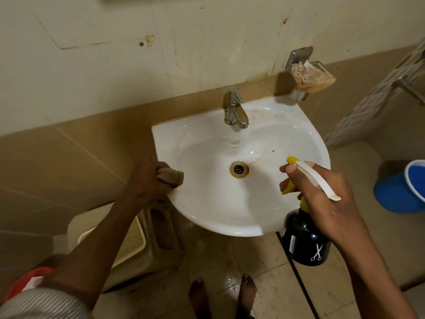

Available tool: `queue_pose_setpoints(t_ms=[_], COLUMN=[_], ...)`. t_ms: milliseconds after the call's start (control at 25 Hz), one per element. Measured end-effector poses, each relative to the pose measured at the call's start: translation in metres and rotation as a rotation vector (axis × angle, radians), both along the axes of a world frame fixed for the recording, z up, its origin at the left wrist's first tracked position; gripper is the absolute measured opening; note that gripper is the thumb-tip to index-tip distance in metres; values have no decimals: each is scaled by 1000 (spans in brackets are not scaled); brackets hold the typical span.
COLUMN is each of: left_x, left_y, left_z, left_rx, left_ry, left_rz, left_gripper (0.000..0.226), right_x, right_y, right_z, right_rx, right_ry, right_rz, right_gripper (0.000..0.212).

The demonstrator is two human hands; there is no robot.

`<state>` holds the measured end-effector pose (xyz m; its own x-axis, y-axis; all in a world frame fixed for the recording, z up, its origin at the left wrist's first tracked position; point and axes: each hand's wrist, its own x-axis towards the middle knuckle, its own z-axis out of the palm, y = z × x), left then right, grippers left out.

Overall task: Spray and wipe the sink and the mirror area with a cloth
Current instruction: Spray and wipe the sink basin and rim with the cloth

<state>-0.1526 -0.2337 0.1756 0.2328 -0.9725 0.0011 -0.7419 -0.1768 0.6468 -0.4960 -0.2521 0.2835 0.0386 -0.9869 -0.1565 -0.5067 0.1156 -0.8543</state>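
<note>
Early stage, by my read. The sink (230,203) shows brown staining around the drain (239,169), specks on the bowl right of the drain, and a rusty smear on the ledge right of the tap (235,109). No wet sheen or foam that I can make out on the bowl, so spraying looks barely started and wiping not begun. Mirror isn't in frame; can't tell its state, assume still to do.

Left hand (147,180): at the sink's left rim, grip closed around a bunched brown cloth (171,177), which pokes out over the rim toward the bowl. Forearm comes up from lower left.

Right hand (326,199): over the sink's right front edge, grip wrapped on the neck of a black spray bottle (305,240). Forefinger sits on the yellow trigger, nozzle aimed toward the drain. Bottle body hangs off the sink's front edge, tilted.

Remaining: spray bowl, wipe bowl, ledge and tap, then mirror.
</note>
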Motion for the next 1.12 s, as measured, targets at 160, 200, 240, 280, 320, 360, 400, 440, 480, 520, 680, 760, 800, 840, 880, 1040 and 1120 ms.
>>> queue_pose_setpoints(t_ms=[160, 200, 240, 280, 320, 360, 400, 440, 480, 520, 680, 760, 800, 840, 880, 1040, 1120], left_x=[-24, -32, -42, -54, -66, -80, -94, -110, -124, -140, -195, -211, -213, -212, -209, -186, -183], left_y=[24, 30, 35, 38, 42, 45, 49, 54, 58, 62, 63, 58, 51, 41, 28, -27, -50], left_z=[-23, -29, -34, -37, -40, -38, -37, -34, -31, -26, -9, 5, 9, 14, 18, 16, 7], left_rx=[130, 158, 173, 181, 194, 219, 239, 245, 236, 217, 291, 358, 360, 330, 301, 76, 18], left_ry=[184, 169, 143, 119, 111, 105, 90, 63, 36, 21, 80, 309, 453, 620, 778, 874, 833], left_rz=[84, 98, 128, 158, 176, 185, 184, 178, 163, 146, 99, 80, 91, 120, 161, 440, 491], left_gripper=[24, 22, 18, 16, 16, 20, 21, 20, 16, 14, 25, 29, 28, 23, 17, 13, 6], right_x=[-5, -6, -5, -4, -3, -2, -3, -3, -5, -6, -18, -28, -34, -40, -47, -62, -65], right_y=[0, 0, 0, 1, 1, 2, 2, 2, 1, 1, -1, -3, -4, -6, -8, -12, -13], right_z=[-3, -3, -3, -3, -3, -3, -4, -4, -3, -3, 2, 10, 14, 16, 15, -9, -24], right_rx=[-9, -7, -6, -2, -1, -4, -7, -5, -3, -4, -11, -2, 2, 10, 26, 106, 181], right_ry=[-17, -25, -35, -40, -41, -39, -40, -45, -53, -56, -63, -86, -92, -97, -89, 85, 136], right_rz=[-21, -27, -31, -35, -36, -36, -34, -35, -40, -43, -67, -53, -35, -24, -20, -6, 15], right_gripper=[31, 32, 32, 32, 31, 31, 31, 31, 31, 32, 35, 30, 28, 27, 26, 32, 36])
